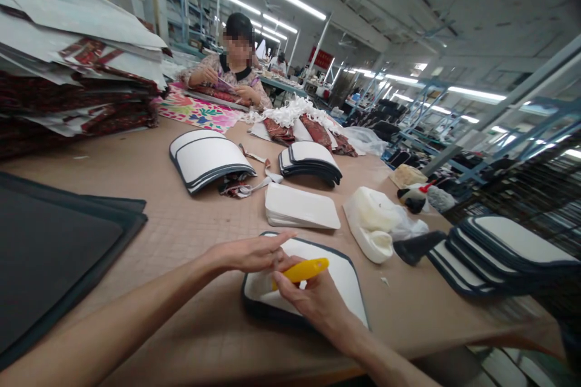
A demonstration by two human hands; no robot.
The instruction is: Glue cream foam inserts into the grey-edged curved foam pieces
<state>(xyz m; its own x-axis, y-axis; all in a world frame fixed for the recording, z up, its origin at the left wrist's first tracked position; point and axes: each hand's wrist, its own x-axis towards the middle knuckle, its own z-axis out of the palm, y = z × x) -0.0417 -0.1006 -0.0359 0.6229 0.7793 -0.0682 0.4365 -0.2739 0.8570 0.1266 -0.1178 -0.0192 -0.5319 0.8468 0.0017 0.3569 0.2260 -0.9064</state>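
A white panel with a dark edge [342, 272] lies near the table's front edge, below both hands. My right hand [313, 299] is closed round a yellow-handled brush [308, 269], whose bristle end is blurred over the panel's left part. My left hand [258, 254] reaches over the panel's upper left, fingers stretched out, close to the brush and the right fingertips. Just beyond the panel sits a stack of plain white pieces [302, 207].
Curved dark-edged stacks [209, 160] [311, 160] stand farther back. To the right are a cut white jug [370, 224] and a pile of edged panels [503, 254]. Dark sheets [59, 254] lie left, below tall fabric piles [77, 54]. A person [233, 72] handles fabric across the table.
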